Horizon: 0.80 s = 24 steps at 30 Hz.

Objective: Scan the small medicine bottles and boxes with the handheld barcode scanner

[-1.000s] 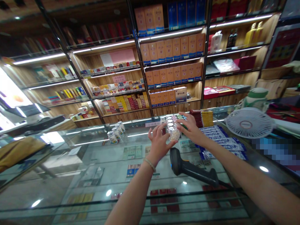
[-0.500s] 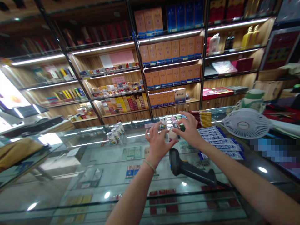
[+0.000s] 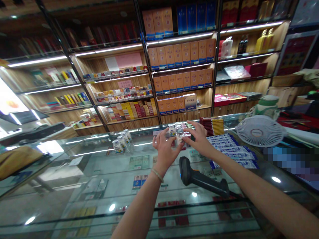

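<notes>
The left grip [image 3: 164,146] and right grip [image 3: 199,139] meet fingertip to fingertip, both pinched closed on one small capped bottle [image 3: 179,135] between them, its label too blurred to read. More bottles [image 3: 185,126] stand just beyond; a black scanner [image 3: 199,177] lies on the glass table [image 3: 99,166] just beneath

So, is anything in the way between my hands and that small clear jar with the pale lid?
Nothing visible: the left hand and right hand both have fingertips on the small clear pale-lidded jar. The black handheld scanner lies nearer you, not between them.
</notes>
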Motion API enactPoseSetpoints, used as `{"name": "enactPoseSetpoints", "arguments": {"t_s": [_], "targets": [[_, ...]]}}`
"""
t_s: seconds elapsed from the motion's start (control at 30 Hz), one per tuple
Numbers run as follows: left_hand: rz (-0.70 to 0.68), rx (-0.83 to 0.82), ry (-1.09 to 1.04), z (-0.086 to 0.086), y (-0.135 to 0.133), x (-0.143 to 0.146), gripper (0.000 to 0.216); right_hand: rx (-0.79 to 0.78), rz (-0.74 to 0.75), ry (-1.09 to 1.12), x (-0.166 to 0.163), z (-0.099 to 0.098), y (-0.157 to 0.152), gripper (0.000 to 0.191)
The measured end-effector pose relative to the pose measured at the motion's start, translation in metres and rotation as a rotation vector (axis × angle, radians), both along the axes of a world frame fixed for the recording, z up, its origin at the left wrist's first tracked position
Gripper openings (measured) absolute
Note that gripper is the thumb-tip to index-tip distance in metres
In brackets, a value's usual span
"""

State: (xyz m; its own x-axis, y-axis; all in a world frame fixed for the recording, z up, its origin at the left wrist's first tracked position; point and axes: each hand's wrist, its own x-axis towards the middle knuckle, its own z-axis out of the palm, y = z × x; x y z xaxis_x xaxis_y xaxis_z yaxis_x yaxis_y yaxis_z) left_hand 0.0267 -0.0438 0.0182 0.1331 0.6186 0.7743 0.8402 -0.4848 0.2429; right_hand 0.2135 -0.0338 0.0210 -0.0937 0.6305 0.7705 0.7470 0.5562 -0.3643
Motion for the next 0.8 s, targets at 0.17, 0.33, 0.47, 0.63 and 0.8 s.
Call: {"name": "enactPoseSetpoints", "arguments": {"t_s": [0.17, 0.33, 0.47, 0.63, 0.8], "targets": [[-0.019, -0.028, 0.013, 0.001, 0.002, -0.004, 0.02, 0.011, 0.026, -0.081, 0.001, -0.004, 0.002, 0.03], [-0.024, -0.047, 0.056, -0.001, 0.002, -0.004, 0.023, 0.008, 0.009, -0.111, 0.0, -0.004, 0.0, 0.028], [-0.015, -0.043, 0.062, -0.001, 0.003, -0.005, 0.024, 0.014, 0.003, -0.105, 0.001, -0.002, -0.001, 0.028], [-0.024, -0.028, 0.022, 0.002, 0.004, -0.007, 0.021, 0.049, -0.007, -0.075, 0.0, -0.002, -0.002, 0.027], [-0.039, -0.047, -0.024, 0.006, 0.008, -0.014, 0.015, 0.049, -0.05, -0.049, -0.005, -0.002, -0.001, 0.022]]}}
